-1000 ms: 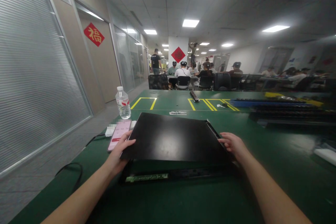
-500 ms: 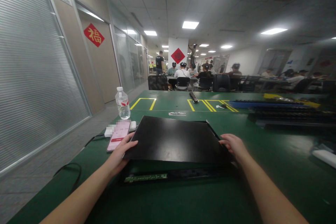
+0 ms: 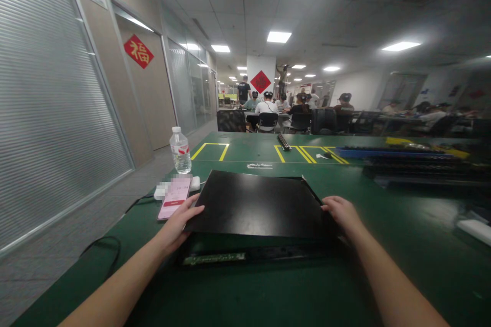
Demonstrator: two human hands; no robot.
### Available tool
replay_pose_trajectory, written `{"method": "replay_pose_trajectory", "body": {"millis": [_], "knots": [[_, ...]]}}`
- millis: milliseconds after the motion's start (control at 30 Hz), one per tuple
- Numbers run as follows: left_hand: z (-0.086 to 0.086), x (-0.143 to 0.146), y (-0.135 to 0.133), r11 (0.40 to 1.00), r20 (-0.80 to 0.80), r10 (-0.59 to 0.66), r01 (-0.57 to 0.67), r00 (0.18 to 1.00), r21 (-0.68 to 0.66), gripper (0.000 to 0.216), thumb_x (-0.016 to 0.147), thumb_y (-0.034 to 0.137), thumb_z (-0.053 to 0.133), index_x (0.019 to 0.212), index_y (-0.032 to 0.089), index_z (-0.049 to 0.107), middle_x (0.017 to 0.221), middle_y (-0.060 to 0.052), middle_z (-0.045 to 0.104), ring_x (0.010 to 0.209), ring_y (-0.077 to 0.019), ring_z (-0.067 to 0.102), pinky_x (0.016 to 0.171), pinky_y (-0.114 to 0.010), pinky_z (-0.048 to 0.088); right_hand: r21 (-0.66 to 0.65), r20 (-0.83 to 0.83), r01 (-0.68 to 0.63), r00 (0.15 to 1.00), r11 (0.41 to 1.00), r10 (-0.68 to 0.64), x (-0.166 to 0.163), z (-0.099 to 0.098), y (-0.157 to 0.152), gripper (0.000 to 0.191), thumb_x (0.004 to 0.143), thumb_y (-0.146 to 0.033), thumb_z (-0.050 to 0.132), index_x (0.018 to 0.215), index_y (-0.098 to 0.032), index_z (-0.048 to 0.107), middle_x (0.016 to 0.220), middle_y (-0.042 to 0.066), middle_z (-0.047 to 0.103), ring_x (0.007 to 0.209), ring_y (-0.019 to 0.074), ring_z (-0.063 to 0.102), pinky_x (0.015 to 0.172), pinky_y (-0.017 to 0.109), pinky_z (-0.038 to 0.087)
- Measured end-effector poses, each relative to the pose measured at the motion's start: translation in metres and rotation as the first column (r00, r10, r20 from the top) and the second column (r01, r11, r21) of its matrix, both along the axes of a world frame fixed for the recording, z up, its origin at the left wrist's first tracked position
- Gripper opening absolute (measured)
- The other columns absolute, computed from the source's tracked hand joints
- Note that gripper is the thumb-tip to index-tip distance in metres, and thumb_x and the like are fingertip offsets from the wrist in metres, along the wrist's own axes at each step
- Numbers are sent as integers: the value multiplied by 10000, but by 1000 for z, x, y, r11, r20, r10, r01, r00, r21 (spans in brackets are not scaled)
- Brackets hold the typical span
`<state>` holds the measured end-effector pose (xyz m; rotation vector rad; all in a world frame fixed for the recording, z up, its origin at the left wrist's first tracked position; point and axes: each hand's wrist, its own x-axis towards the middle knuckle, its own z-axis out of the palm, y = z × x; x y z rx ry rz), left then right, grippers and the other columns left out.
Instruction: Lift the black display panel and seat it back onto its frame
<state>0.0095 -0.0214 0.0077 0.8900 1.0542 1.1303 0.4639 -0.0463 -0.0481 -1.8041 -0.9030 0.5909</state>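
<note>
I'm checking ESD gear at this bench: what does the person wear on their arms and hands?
Nothing that shows: the left hand and right hand are ungloved, both forearms are bare with no sleeves in view, and no watch, ring or wrist strap is visible.

I note a clear water bottle with a red label upright at the left edge of the green table. A pink phone lies flat nearer me, with a white adapter just beyond it. A black cable loops off the table's left side. Yellow tape lines mark the far surface. A blue tray and stacked black units sit on the right. A red diamond sign hangs on the door. Seated people are at far tables.
</note>
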Motion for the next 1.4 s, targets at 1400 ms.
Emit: {"method": "replay_pose_trajectory", "body": {"millis": [1400], "knots": [[-21, -8, 10, 997, 13, -31, 30, 999, 69, 677, 659, 131, 807, 1286, 168, 554, 956, -101, 786, 830, -269, 768, 644, -293, 601, -177, 501, -45, 856, 983, 129, -16, 10, -10, 190, 819, -267, 555, 846, -249, 742, 854, 19, 751, 798, 197, 658, 669, 285, 412]]}}
